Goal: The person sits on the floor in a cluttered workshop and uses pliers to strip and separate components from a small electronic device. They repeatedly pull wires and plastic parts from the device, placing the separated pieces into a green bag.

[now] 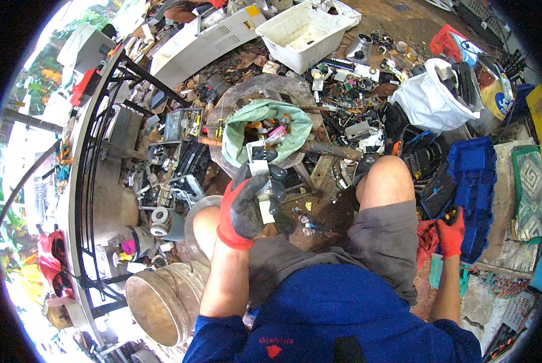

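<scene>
Left hand (244, 210) pinches a pale part (259, 166) between thumb and fingers, near the green sack (232, 134).
Right hand (450, 232) is beside the blue case (472, 181); it looks small here, so I cannot tell its grip.

White part (259, 166) partly hidden by the left hand (245, 209), yellow bit (449, 215) at the right hand (452, 232) too small for recognition.

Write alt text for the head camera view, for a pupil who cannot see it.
A person's gloved left hand holds a slim white piece by an open green sack. The gloved right hand is near a blue plastic case; scattered junk and a white tub lie beyond.
</scene>
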`<control>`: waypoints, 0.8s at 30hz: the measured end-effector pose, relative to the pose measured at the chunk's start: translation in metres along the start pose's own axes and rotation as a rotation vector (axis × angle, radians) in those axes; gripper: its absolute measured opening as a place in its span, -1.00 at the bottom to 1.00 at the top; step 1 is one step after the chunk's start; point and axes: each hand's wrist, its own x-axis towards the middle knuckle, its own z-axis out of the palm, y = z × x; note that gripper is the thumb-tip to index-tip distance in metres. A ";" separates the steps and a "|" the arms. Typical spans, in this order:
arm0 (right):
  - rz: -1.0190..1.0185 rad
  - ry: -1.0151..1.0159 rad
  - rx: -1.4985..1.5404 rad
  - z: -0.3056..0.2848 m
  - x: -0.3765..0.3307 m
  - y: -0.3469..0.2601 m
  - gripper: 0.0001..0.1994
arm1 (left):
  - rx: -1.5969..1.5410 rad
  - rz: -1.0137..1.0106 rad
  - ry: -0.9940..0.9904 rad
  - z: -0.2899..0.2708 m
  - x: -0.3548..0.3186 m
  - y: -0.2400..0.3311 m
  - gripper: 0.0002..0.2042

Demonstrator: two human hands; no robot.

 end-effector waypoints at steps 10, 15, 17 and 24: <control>-0.115 -0.397 1.768 -0.073 0.004 -0.091 -0.66 | -0.376 -0.069 0.008 -0.003 -0.009 0.003 -0.62; 0.351 -1.237 2.291 -0.020 -0.014 -0.169 -0.72 | -0.420 -0.047 -0.111 0.010 -0.007 -0.007 -0.68; 0.737 -1.335 2.293 0.012 -0.030 -0.182 -0.73 | -0.406 -0.025 -0.089 0.013 -0.004 -0.014 -0.68; -0.387 -0.812 1.306 0.049 -0.081 -0.237 -0.65 | -0.487 0.019 -0.122 0.026 -0.009 -0.018 -0.72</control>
